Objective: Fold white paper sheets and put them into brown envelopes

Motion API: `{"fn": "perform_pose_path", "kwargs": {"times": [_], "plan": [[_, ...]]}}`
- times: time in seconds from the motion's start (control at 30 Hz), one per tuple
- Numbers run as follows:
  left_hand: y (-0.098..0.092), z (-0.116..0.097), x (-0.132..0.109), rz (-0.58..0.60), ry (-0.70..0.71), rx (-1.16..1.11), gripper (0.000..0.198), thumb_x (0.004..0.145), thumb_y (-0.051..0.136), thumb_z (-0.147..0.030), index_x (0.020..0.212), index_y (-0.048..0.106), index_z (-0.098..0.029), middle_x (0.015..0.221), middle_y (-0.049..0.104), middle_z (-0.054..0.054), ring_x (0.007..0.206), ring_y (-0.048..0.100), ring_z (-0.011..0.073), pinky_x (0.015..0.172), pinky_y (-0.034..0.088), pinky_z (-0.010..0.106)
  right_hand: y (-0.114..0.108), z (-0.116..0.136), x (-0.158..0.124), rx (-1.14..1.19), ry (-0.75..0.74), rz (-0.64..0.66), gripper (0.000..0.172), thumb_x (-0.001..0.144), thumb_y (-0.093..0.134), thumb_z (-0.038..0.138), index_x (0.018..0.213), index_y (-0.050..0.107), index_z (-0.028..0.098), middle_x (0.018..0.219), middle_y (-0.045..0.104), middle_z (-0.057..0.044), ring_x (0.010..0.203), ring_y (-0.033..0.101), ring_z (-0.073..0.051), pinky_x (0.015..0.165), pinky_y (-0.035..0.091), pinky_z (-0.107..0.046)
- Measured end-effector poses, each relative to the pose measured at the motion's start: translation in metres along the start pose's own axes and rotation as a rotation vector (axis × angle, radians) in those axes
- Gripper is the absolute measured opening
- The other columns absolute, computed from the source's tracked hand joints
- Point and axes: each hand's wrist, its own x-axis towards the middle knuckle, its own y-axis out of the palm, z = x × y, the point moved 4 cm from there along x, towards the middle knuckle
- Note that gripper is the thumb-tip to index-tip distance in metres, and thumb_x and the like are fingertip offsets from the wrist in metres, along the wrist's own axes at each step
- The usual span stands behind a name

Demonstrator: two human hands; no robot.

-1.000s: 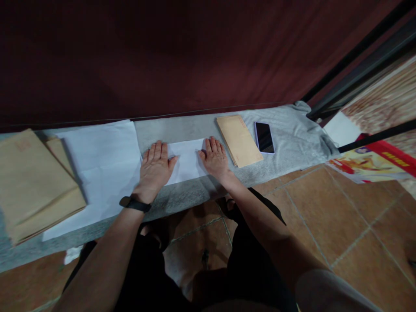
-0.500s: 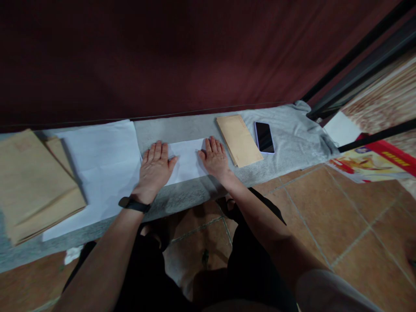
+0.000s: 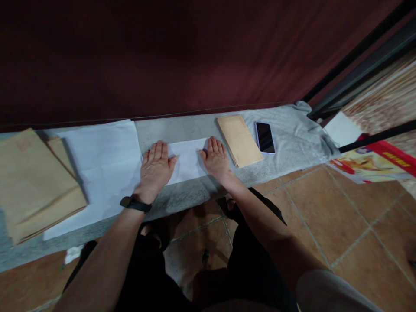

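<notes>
- Landmark: a thin stack of small tan kraft-paper envelopes [image 3: 240,141] is lying flat, slightly skewed, on a soft grey cloth [image 3: 182,126]; all places below are being given from this stack.
- Working piece: a narrow white rectangle of paper [image 3: 187,160] is lying on the cloth to the left of the stack, its middle showing between your hands.
- Your left hand [image 3: 156,167], the farther from the stack, is resting palm down over the left end of the white rectangle. Its fingers are lying straight and close together, the thumb spreading toward the right; it is gripping nothing that shows.
- Your right hand [image 3: 216,160], just left of the stack, is covering the right end of the rectangle in the same flat manner, thumb pointing left. It too is spreading flat rather than grasping; you are keeping it apart from the envelopes.
- A black wristband [image 3: 135,204] is encircling your left wrist.
- A phone with a black screen and a pale violet edge [image 3: 265,138] is lying immediately right of the stack.
- Far left of the stack, a large white paper sheet [image 3: 108,169] is lying beside your left hand, with large tan kraft-paper envelopes [image 3: 35,182] overlapping its left part.
</notes>
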Motion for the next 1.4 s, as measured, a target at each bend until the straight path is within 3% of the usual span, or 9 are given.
{"fn": "perform_pose_path", "kwargs": {"times": [0.47,0.6,0.7,0.87,1.4], "plan": [[0.002,-0.001,0.001,-0.043,-0.034,-0.051,0.072,0.102,0.022,-0.045,0.154,0.034,0.003,0.163,0.032,0.025,0.155,0.024,0.0351,0.126,0.017,0.053,-0.005,0.002,0.000,0.092,-0.007,-0.020,0.067,0.107,0.032,0.047,0.156,0.035,0.001,0.163,0.033,-0.023,0.153,0.031,-0.033,0.124,0.029,-0.053],[0.006,-0.017,-0.001,-0.082,0.046,-0.078,0.067,0.102,0.023,-0.041,0.154,0.036,0.000,0.163,0.033,0.022,0.156,0.022,0.0321,0.127,0.017,0.053,-0.010,0.014,-0.001,0.152,-0.093,-0.002,0.064,0.107,0.034,0.044,0.157,0.034,0.005,0.166,0.029,-0.017,0.155,0.025,-0.029,0.127,0.025,-0.049],[0.013,-0.034,-0.006,-0.048,0.149,-0.111,0.063,0.101,0.027,-0.035,0.156,0.034,-0.005,0.164,0.034,0.019,0.156,0.022,0.0285,0.127,0.020,0.051,-0.009,0.029,-0.006,0.195,-0.192,0.040,0.061,0.108,0.034,0.042,0.158,0.033,0.008,0.167,0.027,-0.013,0.156,0.022,-0.025,0.128,0.024,-0.044],[0.018,-0.047,-0.014,-0.002,0.210,-0.105,0.062,0.099,0.021,-0.022,0.156,0.030,0.001,0.164,0.032,0.021,0.157,0.020,0.0264,0.128,0.019,0.049,-0.002,0.048,-0.018,0.181,-0.285,0.112,0.055,0.109,0.028,0.039,0.158,0.036,0.015,0.166,0.033,-0.007,0.154,0.028,-0.020,0.129,0.021,-0.042],[0.014,-0.042,-0.020,0.003,0.230,-0.019,0.064,0.103,0.028,-0.038,0.157,0.032,-0.005,0.165,0.031,0.017,0.157,0.020,0.0280,0.128,0.016,0.050,0.000,0.020,-0.017,0.018,-0.173,0.068,0.057,0.109,0.034,0.042,0.159,0.034,0.015,0.167,0.027,-0.010,0.154,0.028,-0.027,0.127,0.022,-0.046]]}}
